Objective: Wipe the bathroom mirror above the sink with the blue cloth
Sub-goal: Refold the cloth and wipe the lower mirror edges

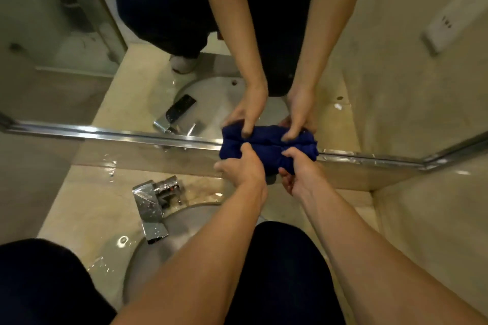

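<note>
A bunched dark blue cloth (pixel 266 155) is pressed against the lower edge of the mirror (pixel 79 34), right of the tap. My left hand (pixel 244 169) grips its left end with curled fingers. My right hand (pixel 301 171) pinches its right end. Both arms reach forward over the sink. The mirror shows the reflection of the cloth and of both hands just above the chrome frame strip (pixel 105 133).
A chrome tap (pixel 153 206) stands on the wet beige countertop (pixel 92 206) left of my hands, above the sink basin (pixel 163 253). A tiled wall (pixel 422 206) closes the right side, with a socket seen on it. My dark-clothed knees fill the bottom.
</note>
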Demonstrator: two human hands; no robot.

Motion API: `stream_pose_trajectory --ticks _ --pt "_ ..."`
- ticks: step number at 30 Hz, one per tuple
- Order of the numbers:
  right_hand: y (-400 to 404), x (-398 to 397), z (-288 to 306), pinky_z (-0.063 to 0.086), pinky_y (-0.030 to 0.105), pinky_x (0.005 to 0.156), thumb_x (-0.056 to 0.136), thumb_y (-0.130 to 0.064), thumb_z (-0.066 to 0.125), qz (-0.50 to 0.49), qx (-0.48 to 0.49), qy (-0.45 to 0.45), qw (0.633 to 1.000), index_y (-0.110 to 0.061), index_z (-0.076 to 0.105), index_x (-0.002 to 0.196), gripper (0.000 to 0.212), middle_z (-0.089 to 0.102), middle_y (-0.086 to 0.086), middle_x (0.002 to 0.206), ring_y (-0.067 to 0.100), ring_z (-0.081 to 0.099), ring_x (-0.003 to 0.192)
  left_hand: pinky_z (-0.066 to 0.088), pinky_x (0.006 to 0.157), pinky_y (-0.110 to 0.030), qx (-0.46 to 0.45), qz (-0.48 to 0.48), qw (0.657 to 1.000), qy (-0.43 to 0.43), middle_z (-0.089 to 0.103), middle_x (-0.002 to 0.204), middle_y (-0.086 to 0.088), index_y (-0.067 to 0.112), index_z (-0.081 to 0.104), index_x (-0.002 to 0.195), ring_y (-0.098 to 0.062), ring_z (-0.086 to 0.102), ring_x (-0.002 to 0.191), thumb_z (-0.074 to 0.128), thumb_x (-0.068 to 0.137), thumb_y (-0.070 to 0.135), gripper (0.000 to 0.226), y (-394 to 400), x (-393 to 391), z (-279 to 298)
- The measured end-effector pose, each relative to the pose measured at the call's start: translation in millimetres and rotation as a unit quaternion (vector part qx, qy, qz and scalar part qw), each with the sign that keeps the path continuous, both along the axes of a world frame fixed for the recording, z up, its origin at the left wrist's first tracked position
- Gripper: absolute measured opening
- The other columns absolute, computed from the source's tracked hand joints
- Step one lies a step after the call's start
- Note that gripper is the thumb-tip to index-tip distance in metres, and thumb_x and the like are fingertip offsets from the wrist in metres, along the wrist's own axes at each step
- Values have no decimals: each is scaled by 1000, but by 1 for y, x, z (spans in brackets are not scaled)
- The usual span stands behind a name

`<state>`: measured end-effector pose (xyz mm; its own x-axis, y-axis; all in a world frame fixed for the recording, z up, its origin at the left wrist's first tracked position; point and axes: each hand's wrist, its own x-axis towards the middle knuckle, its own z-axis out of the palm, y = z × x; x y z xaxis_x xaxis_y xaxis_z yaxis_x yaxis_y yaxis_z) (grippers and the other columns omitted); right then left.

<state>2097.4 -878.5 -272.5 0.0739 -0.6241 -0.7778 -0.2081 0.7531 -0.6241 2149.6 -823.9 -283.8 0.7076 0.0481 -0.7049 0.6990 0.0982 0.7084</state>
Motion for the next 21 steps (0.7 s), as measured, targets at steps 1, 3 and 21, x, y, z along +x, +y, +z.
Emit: stream_pose_trajectory --ticks 1,3,21 --pt "-1 -1 0 35 14 33 74 -19 68 -5 -5 0 1000 -7 59 115 44 61 6 68 9 50 36 50 84 -33 -18 -4 1000 7 49 122 -13 8 32 115 -26 57 101 65 87 23 46 -2 0 3" --pt "3 2 1 36 15 35 78 -22 64 -11 -3 -5 1000 -9 58 118 42 60 3 70 9 48 42 53 80 -33 -57 -21 998 23 58 116 -10 3 43 118 -24 61 96 69 81 23 49 3 7 1" --pt "76 63 0 37 16 35 73 -18 72 75 3 -74 994 -15 53 81 20 65 3 68 17 61 45 60 74 -42 -19 152 987 -39 62 112 -6 15 43 114 -21 67 90 66 87 29 37 64 71 -8"
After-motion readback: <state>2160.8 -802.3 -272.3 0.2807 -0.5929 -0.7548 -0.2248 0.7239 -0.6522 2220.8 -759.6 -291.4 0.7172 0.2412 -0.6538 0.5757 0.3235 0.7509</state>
